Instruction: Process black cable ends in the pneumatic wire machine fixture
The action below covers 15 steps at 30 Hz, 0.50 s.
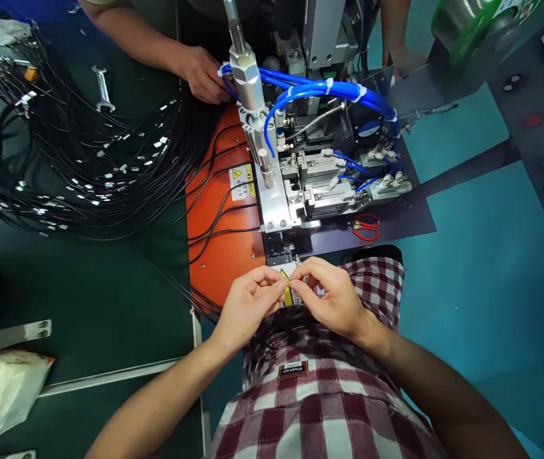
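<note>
A tiny yellowish piece (287, 282) is pinched where the fingertips of the left grip (252, 299) and the right grip (331, 296) meet. Only a speck of it shows between the thumbs and forefingers, so its full shape, material and tilt cannot be told. From above, it appears over the yellow, black and white printed warning label (288, 297); the gap between them cannot be judged.

My left hand (252, 298) and right hand (326, 294) meet at the near end of the machine (272, 207). On the table (109, 299) to my left lie cables (85, 185), a wrench (102, 89) at their far side, a bag (8, 395) nearer me. Scissors (356, 225) lie right; a spool (467, 29) sits far right.
</note>
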Tool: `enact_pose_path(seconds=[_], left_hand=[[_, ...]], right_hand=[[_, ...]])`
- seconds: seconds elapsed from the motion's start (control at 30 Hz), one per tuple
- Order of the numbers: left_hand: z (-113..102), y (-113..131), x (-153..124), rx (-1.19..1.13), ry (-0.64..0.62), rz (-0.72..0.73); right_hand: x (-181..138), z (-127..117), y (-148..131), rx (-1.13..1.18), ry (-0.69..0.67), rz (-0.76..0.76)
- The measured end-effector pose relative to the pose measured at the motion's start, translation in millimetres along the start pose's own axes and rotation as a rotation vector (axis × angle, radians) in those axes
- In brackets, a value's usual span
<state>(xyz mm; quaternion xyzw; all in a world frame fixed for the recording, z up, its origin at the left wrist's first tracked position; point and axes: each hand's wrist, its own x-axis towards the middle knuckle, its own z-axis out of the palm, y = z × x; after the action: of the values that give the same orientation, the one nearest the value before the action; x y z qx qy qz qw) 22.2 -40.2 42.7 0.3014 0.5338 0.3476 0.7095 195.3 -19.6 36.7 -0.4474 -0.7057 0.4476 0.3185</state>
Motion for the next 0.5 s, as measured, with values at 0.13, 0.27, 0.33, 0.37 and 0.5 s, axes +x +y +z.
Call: enact_pose_path(seconds=[0.13, 0.27, 0.33, 0.37, 0.5], left_hand=[[3.3, 3.4, -1.7, 0.078, 0.017, 0.012], [6.2, 4.6, -3.2, 0.162, 0.066, 0.058], [5.5, 3.0, -1.8, 0.135, 0.062, 0.036], [4.6, 1.7, -0.5, 0.112, 0.053, 0.015], [0.0, -3.0, 4.7, 0.029, 0.030, -0.028]], right_hand=[[-1.6, 0.1, -0.1, -0.041, -0.034, -0.036], [-3.9, 6.2, 2.4, 0.011, -0.025, 0.075], [-4.6, 9.7, 5.5, 0.123, -0.028, 0.184], [-4.7, 10.8, 7.3, 0.198, -0.038, 0.243], [-4.1, 9.5, 12.9, 0.368, -0.035, 0.384]])
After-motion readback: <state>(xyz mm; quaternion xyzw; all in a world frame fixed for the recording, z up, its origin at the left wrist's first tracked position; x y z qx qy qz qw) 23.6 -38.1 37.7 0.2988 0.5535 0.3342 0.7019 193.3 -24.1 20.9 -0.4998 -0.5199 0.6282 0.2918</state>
